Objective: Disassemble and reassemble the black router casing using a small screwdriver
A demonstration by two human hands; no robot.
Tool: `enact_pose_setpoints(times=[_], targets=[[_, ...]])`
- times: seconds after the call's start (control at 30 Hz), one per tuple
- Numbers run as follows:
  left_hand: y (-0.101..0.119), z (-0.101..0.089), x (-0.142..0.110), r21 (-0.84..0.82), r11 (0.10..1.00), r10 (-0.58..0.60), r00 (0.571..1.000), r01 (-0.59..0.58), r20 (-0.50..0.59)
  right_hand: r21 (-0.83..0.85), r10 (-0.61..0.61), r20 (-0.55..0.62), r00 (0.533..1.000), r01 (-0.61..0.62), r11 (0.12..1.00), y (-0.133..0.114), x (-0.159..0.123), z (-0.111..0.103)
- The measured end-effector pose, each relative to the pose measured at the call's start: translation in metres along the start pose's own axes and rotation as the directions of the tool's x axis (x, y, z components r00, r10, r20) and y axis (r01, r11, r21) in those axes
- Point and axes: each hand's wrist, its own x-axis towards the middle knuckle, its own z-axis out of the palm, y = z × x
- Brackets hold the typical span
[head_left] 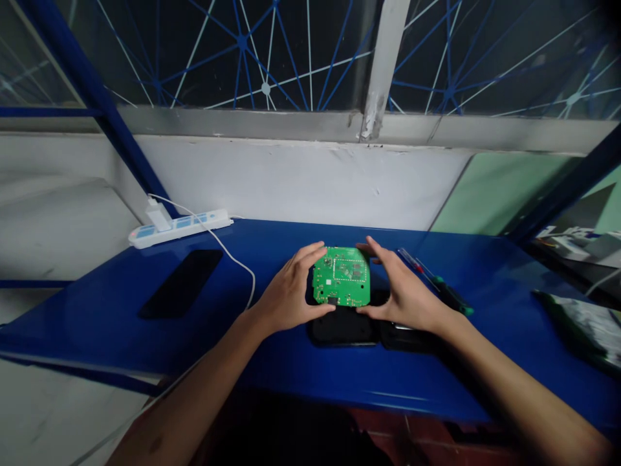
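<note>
A green circuit board (347, 275) is held up between both my hands, its component side facing me. My left hand (291, 285) grips the board's left edge, thumb at the lower corner and fingers at the upper one. On the opposite edge, my right hand (400, 291) pinches it the same way. Just below the board lies a black plastic casing part (342, 328) on the blue table. A second black casing part (407, 338) sits beside it, partly hidden under my right hand and forearm.
On the blue table (291, 375), a black phone (182, 283) lies at left, near a white power strip (182, 228) with a plugged-in charger and trailing cable (233, 257). Screwdrivers (449, 294) rest beyond my right hand. A silvery bag (587, 323) is at far right.
</note>
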Motion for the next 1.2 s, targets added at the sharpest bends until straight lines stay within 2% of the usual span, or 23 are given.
enact_pose_setpoints(times=[0.13,0.3,0.4,0.5,0.67,0.8,0.87,1.0,1.2], targets=[[0.007,-0.003,0.006,0.165,0.986,-0.002,0.999,-0.004,0.041,-0.005,-0.022,-0.014,1.0,0.022,1.0,0.0,0.001,0.001],[0.022,-0.002,0.02,0.354,0.933,-0.005,0.982,-0.063,0.188,-0.018,-0.039,-0.008,0.999,0.039,0.999,0.001,0.0,0.001],[0.031,-0.001,0.027,0.404,0.912,-0.03,0.969,-0.074,0.246,-0.018,-0.041,-0.01,0.999,0.04,0.999,0.0,-0.001,0.0],[0.038,-0.004,0.032,0.388,0.92,-0.047,0.969,-0.052,0.241,0.008,-0.038,-0.013,0.999,0.039,0.999,-0.002,-0.001,0.0],[0.044,-0.011,0.033,0.237,0.971,-0.084,0.977,0.036,0.198,0.154,0.005,-0.044,0.999,0.002,0.988,-0.004,-0.002,0.0],[0.044,-0.01,0.029,-0.06,0.995,-0.076,0.991,0.084,0.114,0.186,0.024,0.033,0.999,-0.03,0.982,-0.007,-0.002,0.002],[0.044,-0.007,0.027,-0.201,0.974,-0.084,0.992,0.102,0.097,0.194,0.027,0.079,0.996,-0.042,0.98,-0.009,-0.003,0.003],[0.044,-0.003,0.028,-0.391,0.908,-0.103,0.984,0.154,0.148,0.242,0.03,0.103,0.994,-0.054,0.969,-0.013,-0.003,0.004],[0.034,0.001,0.027,-0.533,0.829,-0.134,0.985,0.17,0.106,0.232,0.081,0.064,0.995,-0.094,0.968,-0.014,-0.002,0.004]])
